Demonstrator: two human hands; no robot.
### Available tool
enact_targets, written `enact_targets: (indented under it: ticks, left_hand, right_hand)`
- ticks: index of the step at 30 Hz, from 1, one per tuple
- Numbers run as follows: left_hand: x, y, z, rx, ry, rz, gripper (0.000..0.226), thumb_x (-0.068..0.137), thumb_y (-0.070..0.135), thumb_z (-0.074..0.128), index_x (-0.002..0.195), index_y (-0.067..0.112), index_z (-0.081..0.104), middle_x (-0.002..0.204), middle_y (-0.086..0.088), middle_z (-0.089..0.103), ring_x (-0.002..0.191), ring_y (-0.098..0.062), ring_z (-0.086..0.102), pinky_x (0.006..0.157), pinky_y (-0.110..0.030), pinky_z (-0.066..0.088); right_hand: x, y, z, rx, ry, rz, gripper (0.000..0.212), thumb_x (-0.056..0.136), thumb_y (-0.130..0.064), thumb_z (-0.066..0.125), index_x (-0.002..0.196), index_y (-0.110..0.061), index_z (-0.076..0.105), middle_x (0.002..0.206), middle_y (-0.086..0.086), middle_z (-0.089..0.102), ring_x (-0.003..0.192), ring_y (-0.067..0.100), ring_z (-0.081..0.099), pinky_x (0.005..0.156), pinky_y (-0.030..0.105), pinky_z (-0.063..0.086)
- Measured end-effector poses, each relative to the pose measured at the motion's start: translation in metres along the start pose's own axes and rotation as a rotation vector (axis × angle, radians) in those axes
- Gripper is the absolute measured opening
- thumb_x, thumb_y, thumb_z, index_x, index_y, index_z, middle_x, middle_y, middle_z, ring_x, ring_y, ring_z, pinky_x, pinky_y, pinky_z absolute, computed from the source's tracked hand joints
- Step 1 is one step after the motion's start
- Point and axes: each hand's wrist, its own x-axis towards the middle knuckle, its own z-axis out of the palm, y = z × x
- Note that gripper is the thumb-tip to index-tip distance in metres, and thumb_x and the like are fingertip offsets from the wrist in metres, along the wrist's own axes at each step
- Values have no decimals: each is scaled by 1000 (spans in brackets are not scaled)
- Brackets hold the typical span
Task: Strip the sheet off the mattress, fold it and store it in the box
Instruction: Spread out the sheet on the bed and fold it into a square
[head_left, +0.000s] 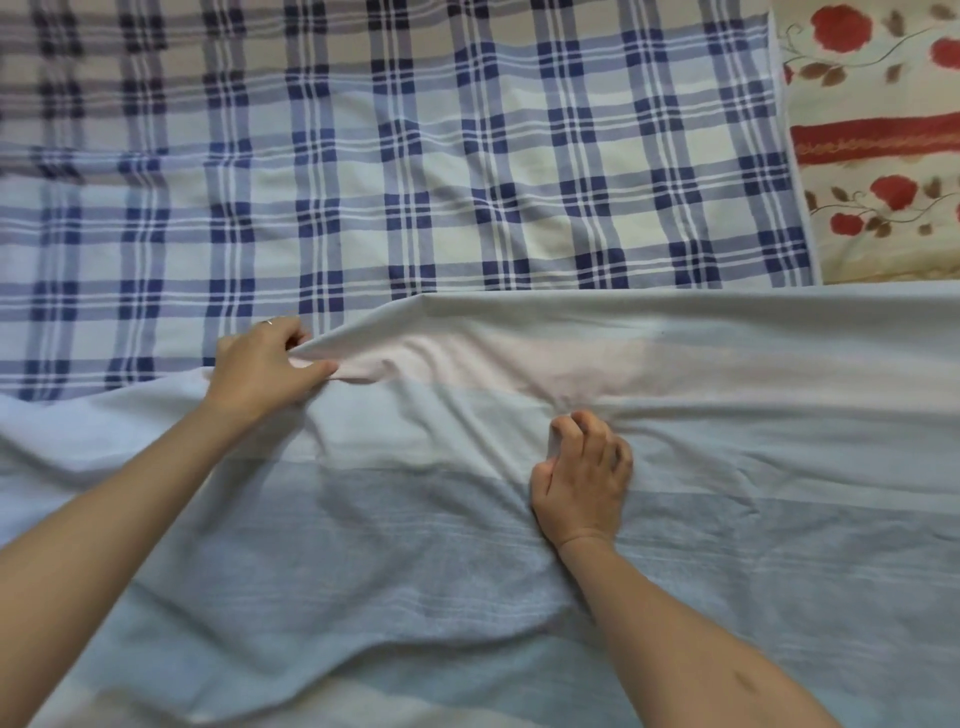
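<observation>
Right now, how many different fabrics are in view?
3: a pale blue sheet nearest the camera, a blue plaid cloth beyond it, a red floral cloth at top right. More may lie hidden underneath.

No text, label, brand, number or sign is legible anywhere in my view. The pale striped sheet (727, 364) carries only colour bands. The plaid cloth (415, 156) shows only blue checks. The floral fabric (878, 156) shows only red flowers and a red band.
</observation>
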Motion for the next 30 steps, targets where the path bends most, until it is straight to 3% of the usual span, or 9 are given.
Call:
enact_targets:
  ticks: [4,7,12,16,19,22,26,28,30]
  left_hand:
    - [-40,-1,11,164,129,441,7,67,16,48,64,10,50,61,-9,51,56,-31,51,54,-35,35]
    - [-79,8,34,248,155,575,11,76,7,45,68,11,50,63,-9,50,54,-27,47,46,-33,33]
    - [-121,34,60,184,10,281,9,80,9,48,77,10,56,77,-11,54,69,-30,55,50,-37,40]
    - [-120,43,53,-33,-208,46,20,85,4,49,104,7,52,112,-12,47,107,-30,42,85,-44,42]
    - [-114,8,29,-158,-93,-89,28,90,2,42,114,9,56,119,-12,50,112,-29,44,92,-38,39]
    - [-110,-44,10,60,-78,-222,23,96,14,40,106,12,61,112,-10,57,103,-29,51,83,-42,42]
    - [-103,-96,-8,339,-107,-208,30,95,31,44,72,16,57,88,-7,66,83,-27,55,85,-38,33]
    - [-99,-113,-9,434,-131,-103,20,91,34,51,81,20,61,103,0,63,102,-23,52,98,-41,22]
    - [-106,-126,-8,340,-192,-34,20,89,32,56,106,23,59,121,3,56,119,-20,45,105,-41,14]
  right_hand:
    - [0,-1,2,-8,8,-5,44,68,-27,39,110,-14,48,120,7,41,114,26,39,103,41,23]
    - [0,-1,2,-12,23,3,45,68,-27,39,109,-12,51,120,11,47,114,26,39,102,41,23]
    - [0,-5,-4,-35,10,26,44,67,-27,41,108,-13,51,120,13,52,114,26,39,101,40,22]
    - [-2,-19,-14,-73,-49,113,40,68,-23,44,105,-11,55,118,14,53,111,28,42,99,40,23]
    - [18,-57,-21,-43,-58,341,35,70,-21,46,102,-8,56,114,17,53,107,34,48,92,43,30]
    - [31,-112,-4,66,-21,365,53,71,-29,27,103,0,58,117,22,55,111,37,50,98,45,30]
    - [15,-145,40,-15,-74,205,60,86,-34,34,124,8,53,131,27,50,127,38,42,114,48,7]
    - [18,-140,47,-60,-59,237,57,90,-33,42,131,6,47,137,27,44,133,37,35,116,48,2]
    - [19,-140,46,-78,-55,224,56,90,-30,45,131,8,46,136,29,43,133,38,34,117,49,3]
